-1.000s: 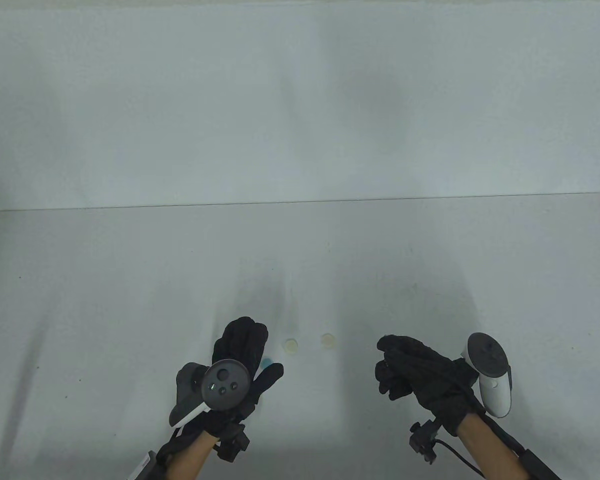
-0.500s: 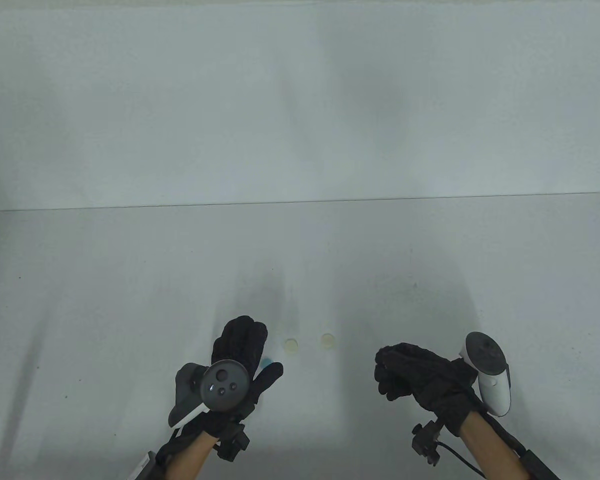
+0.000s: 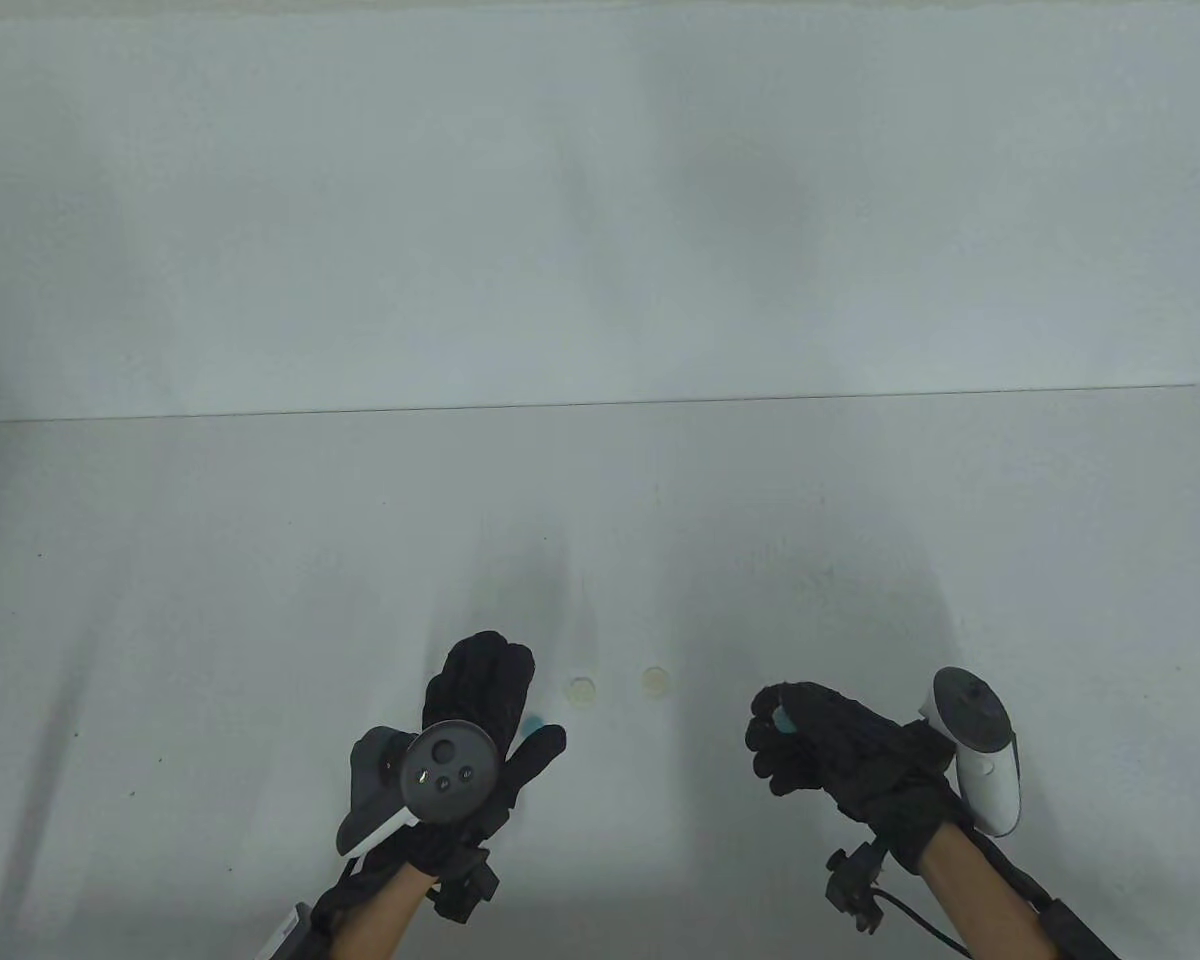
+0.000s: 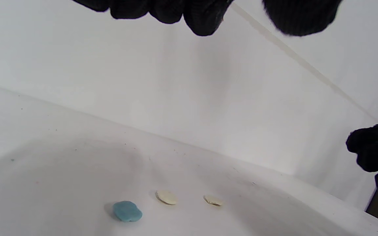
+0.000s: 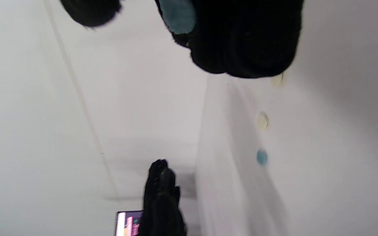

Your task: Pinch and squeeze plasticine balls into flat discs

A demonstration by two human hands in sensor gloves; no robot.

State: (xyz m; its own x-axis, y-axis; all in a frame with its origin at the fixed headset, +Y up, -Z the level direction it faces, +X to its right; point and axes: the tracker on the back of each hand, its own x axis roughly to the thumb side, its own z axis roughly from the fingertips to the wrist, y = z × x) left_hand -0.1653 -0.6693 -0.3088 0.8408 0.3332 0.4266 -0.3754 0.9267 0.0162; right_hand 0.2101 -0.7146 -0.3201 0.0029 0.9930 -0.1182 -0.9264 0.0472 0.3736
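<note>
The right hand [image 3: 810, 745] is curled around a blue plasticine piece [image 3: 786, 718], its grip closed on it with the fingers folded in; the piece peeks out near the thumb and, in the right wrist view, shows as a rounded blue patch [image 5: 177, 14] pressed against the glove. It is held above the tabletop [image 3: 210, 600], to the right of everything else.

The left hand [image 3: 480, 715] hovers palm down with its fingers spread, its grip open and holding nothing. Just under its fingertips lies a flattened blue disc [image 4: 127, 211], with two cream discs to its right, the nearer cream disc [image 4: 166, 197] and the farther-right cream disc [image 4: 213, 200], all lying flat and apart from one another.

Judging from this, three discs are done and the blue piece in the right hand is being squeezed. The main risk is that soft plasticine sticks to the knitted glove, so the disc may tear or come away ragged on release. Uneven pressure from the folded fingers could leave a wedge instead of an even disc. If the left hand drops, it could smudge the blue disc beneath it.
</note>
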